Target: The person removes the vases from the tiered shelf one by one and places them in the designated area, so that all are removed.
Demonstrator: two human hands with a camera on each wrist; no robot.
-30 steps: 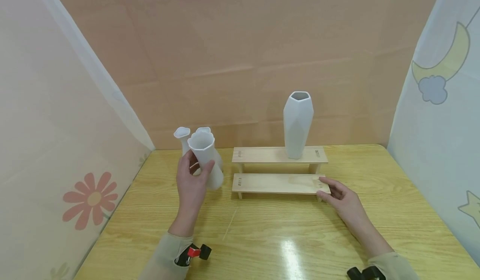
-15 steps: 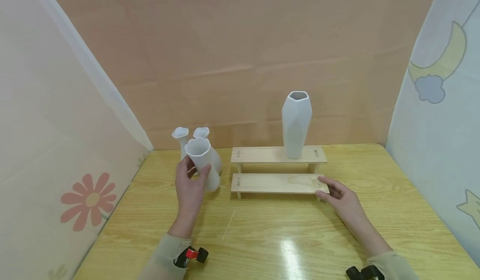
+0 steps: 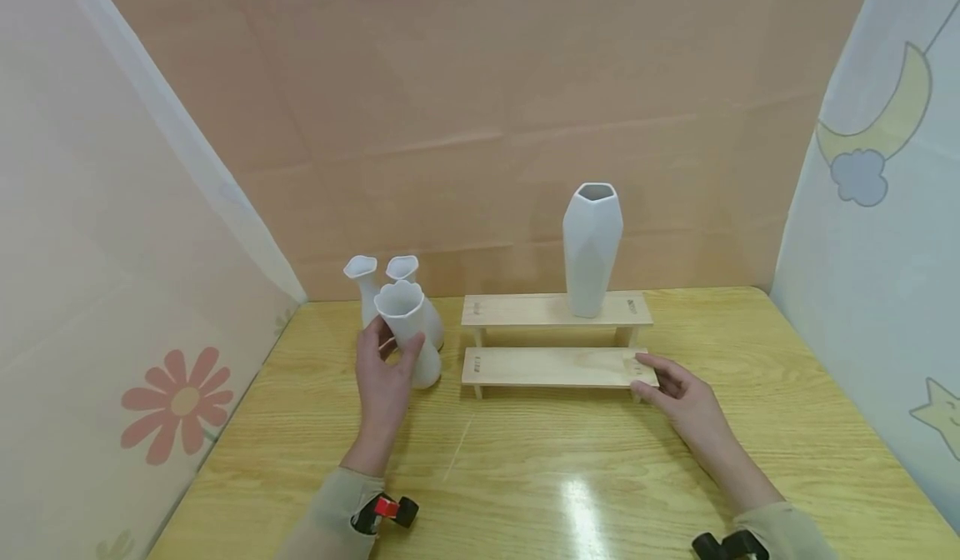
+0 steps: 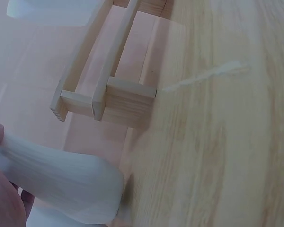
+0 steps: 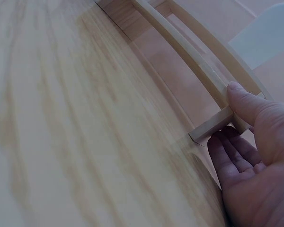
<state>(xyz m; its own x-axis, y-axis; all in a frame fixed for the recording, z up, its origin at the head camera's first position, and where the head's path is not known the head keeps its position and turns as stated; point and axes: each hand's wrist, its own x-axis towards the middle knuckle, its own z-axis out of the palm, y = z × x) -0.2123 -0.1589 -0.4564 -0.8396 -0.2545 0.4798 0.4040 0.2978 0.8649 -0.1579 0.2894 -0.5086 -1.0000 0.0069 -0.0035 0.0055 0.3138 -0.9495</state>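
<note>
My left hand [image 3: 385,377] grips a white vase [image 3: 408,314] with a scalloped rim, thumb on one side and fingers round the other. The vase leans slightly, its base close over the table in the left wrist view, where the body [image 4: 71,182] shows large. Just behind stand two more white vases, one with a narrow flared neck [image 3: 363,281] and one with a rounder body [image 3: 433,324], partly hidden. My right hand [image 3: 686,393] pinches the right end of the low front step of a pale wooden two-step stand [image 3: 555,367]; the right wrist view shows the thumb [image 5: 246,101] on the board's edge.
A tall faceted white vase [image 3: 592,247] stands upright on the rear, higher step [image 3: 517,310]. The wooden table [image 3: 525,460] runs back to a tan cloth backdrop [image 3: 480,127]. Printed cloths hang at the left [image 3: 112,210] and right [image 3: 885,293].
The scalloped vase in my left hand has come down toward the table and a little nearer to me. My right hand keeps its hold on the stand's end.
</note>
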